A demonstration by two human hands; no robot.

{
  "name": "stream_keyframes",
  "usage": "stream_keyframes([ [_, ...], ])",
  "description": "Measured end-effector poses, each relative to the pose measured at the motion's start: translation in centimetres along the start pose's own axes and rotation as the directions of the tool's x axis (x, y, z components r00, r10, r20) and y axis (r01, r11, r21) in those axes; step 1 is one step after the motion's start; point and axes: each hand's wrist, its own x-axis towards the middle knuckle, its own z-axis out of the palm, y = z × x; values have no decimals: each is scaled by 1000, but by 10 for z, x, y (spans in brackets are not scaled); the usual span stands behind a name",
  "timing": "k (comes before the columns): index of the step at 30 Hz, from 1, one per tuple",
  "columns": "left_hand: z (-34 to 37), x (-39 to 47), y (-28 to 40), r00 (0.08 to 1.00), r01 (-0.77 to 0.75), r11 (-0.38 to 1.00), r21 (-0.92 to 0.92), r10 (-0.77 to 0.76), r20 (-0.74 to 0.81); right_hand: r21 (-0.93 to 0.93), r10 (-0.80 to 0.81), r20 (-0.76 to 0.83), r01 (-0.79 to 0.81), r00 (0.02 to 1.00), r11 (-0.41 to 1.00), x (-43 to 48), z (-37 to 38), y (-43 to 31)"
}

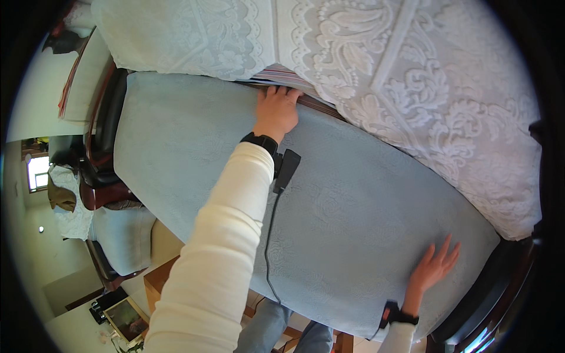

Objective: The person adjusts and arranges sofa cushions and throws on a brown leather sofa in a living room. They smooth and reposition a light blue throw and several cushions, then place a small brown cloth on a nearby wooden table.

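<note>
A long sofa seat under a pale blue-grey embossed cover [335,212] lies before me. My left hand [277,110] is palm down at its back edge, fingertips reaching into the gap below the backrest. Whether those fingers grip the fabric is hidden. White lace-patterned covers [397,88] drape over the backrest, and a striped cloth [287,77] shows between them. Slightly blurred, my right hand [435,267] is over the seat's right part with fingers spread and nothing in it. I cannot tell if it touches the cover.
Dark armrests bound the seat at left [110,119] and right [481,282]. A cable [268,247] trails from the black device [289,165] on my left wrist across the seat. At left stand another covered seat [121,238] and a framed picture [128,320].
</note>
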Motion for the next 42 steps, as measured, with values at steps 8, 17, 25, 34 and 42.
stream_keyframes([
  [8,-10,3,-28,873,-89,978,-187,-13,-487,-179,105,28,-98,994,979,28,19,-56],
  [17,4,4,-42,991,-44,990,-134,26,-135,-181,89,4,-87,996,980,31,26,-58],
  [25,10,10,-27,948,-92,996,-14,83,-308,-195,88,-17,-89,996,977,28,30,-56],
  [34,14,-1,-31,951,50,994,95,-18,-309,-170,98,-13,-99,995,981,26,31,-56],
  [42,13,39,-109,965,246,911,330,-263,8,-135,96,-21,-98,995,986,25,33,-57],
])
